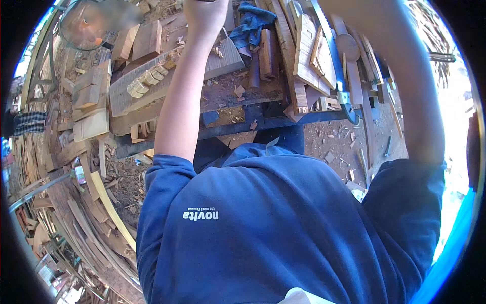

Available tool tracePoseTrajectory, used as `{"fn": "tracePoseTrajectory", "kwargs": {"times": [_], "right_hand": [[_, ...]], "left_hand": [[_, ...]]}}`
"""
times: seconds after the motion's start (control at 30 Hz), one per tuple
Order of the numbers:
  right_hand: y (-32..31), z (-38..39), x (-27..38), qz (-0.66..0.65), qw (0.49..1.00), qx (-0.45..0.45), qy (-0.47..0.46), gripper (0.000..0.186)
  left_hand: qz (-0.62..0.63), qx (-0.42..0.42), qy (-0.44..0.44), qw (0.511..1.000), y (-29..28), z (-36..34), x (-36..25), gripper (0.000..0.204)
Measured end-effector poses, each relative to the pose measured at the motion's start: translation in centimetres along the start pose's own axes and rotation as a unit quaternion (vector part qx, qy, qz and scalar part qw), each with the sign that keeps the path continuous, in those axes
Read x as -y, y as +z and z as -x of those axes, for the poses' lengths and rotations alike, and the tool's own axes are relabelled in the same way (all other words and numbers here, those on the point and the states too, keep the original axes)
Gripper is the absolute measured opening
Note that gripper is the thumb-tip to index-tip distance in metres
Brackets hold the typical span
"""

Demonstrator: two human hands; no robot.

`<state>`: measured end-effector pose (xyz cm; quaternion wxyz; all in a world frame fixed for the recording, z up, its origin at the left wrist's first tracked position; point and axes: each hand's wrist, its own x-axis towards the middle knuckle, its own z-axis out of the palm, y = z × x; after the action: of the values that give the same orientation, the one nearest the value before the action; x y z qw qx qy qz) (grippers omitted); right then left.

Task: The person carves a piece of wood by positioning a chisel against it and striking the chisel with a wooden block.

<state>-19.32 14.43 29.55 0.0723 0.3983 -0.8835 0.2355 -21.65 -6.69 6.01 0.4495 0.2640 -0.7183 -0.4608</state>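
My left hand (206, 19) is at the upper edge of the view, its fingers curled round something dark that is mostly cut off. Under that forearm lies a grey plank (124, 96) with a notched, carved pale wood piece (149, 81) on it. My right arm stretches up on the right; the right hand (362, 9) is smeared and cut off by the top edge, so its fingers do not show. Nearest to it are a long saw blade with a blue frame (337, 61) and a tool with a round wooden head (348, 47). A crumpled blue cloth (253, 23) lies between the arms.
Boards and offcuts (310, 58) are stacked on the right of the low workbench (238, 104). Wood blocks (147, 39) sit at its far left. Long strips and scraps (91, 223) cover the ground at left. Another person (91, 23), blurred, is at the upper left.
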Motion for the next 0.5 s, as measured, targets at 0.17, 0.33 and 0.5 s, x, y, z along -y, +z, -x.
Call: {"fn": "tracePoseTrajectory", "kwargs": {"times": [0.17, 0.33, 0.5], "right_hand": [[0.9, 0.3, -1.5, 0.099, 0.976, 0.178, -0.08, 0.033], [-2.1, 1.2, -4.6, -0.01, 0.993, 0.096, -0.068, 0.034], [-4.2, 1.7, -10.3, -0.123, 0.991, 0.052, -0.003, 0.036]], "left_hand": [[-0.043, -0.017, 0.004, 0.999, 0.9, 0.7, -0.3, 0.019], [-0.085, 0.048, -0.033, 0.995, 1.1, 0.1, -0.7, 0.019], [0.086, -0.009, 0.121, 0.989, -0.2, 3.0, -0.8, 0.016]]}}
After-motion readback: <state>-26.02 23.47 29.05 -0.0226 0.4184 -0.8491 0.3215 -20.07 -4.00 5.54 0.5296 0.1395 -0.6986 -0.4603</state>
